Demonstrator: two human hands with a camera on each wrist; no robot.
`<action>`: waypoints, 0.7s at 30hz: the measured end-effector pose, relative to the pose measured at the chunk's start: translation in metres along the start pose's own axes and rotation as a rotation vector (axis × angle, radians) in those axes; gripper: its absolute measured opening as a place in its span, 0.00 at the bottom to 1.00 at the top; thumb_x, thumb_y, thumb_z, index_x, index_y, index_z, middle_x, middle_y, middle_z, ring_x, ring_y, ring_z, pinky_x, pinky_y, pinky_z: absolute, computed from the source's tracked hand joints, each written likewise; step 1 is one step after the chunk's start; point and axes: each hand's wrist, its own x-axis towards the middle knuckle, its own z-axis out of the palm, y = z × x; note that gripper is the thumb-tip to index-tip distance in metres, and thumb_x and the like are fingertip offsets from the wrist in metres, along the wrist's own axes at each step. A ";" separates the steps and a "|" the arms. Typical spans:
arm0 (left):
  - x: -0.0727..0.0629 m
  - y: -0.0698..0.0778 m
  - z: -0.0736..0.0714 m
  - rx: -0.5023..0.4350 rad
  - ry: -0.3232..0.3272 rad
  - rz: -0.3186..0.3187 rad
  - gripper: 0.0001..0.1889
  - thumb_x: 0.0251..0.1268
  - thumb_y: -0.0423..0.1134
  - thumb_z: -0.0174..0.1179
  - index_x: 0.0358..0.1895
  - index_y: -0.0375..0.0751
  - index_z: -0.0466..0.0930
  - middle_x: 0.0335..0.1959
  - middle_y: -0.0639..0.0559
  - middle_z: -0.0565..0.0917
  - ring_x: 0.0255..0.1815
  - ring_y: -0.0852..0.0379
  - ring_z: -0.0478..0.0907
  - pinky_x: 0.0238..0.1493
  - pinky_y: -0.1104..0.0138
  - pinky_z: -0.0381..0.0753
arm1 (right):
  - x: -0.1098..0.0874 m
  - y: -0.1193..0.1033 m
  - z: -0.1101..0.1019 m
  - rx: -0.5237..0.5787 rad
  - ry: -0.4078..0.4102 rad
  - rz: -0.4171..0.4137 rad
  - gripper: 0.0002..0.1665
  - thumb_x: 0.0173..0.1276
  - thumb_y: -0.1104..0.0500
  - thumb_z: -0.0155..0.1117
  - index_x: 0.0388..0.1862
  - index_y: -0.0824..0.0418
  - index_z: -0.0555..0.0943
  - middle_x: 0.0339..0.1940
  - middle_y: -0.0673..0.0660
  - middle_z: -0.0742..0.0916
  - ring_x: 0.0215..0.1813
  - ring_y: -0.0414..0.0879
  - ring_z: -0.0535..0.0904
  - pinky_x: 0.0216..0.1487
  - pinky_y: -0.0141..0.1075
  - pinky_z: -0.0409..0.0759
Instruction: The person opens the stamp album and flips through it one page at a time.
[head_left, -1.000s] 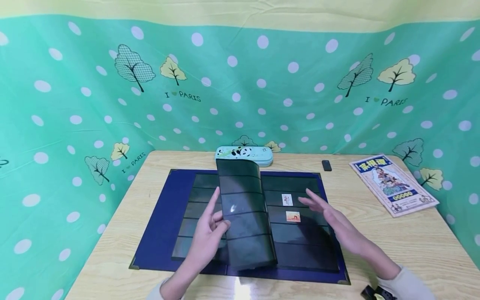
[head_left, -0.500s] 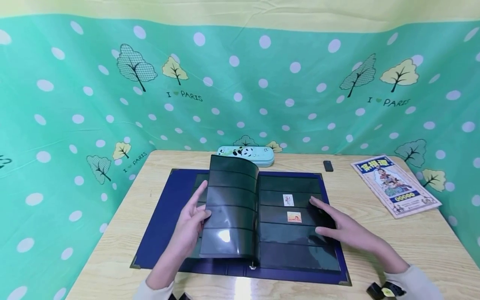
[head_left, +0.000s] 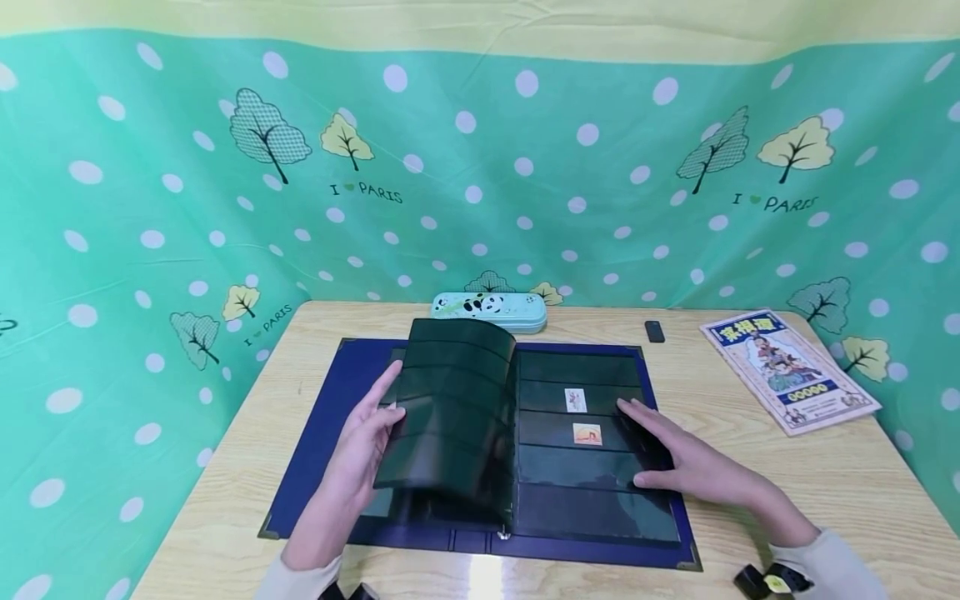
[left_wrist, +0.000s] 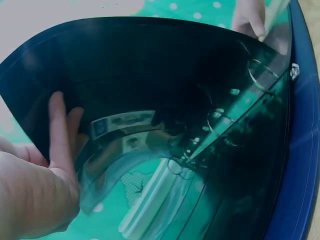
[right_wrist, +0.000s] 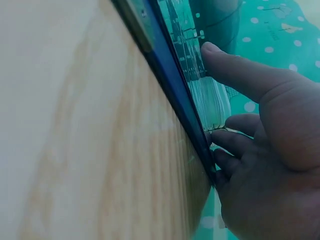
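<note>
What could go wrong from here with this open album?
The raised black page is bowed in the left hand, so it might crease or slip free. The right hand has fingertips near the white stamp and orange stamp; a sideways brush could perhaps shift them.

Left album leaf (head_left: 381, 504) is mostly hidden by raised page (head_left: 450, 400) and left hand (head_left: 352, 454). Lower edge of pencil case (head_left: 517, 312) is partly covered. Designs on both stamps (head_left: 587, 434) are too small to be read; booklet (head_left: 791, 367) fine print likewise. Left sleeve (head_left: 296, 581) and desk (head_left: 217, 533) are cut off by the head view's bottom edge.
</note>
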 end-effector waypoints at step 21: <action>-0.010 0.017 -0.017 0.010 -0.239 0.235 0.40 0.87 0.23 0.47 0.93 0.38 0.42 0.47 0.56 0.95 0.50 0.65 0.91 0.57 0.72 0.87 | -0.001 -0.001 0.001 -0.040 -0.024 -0.046 0.58 0.77 0.46 0.76 0.94 0.59 0.56 0.92 0.72 0.55 0.88 0.82 0.47 0.74 0.82 0.58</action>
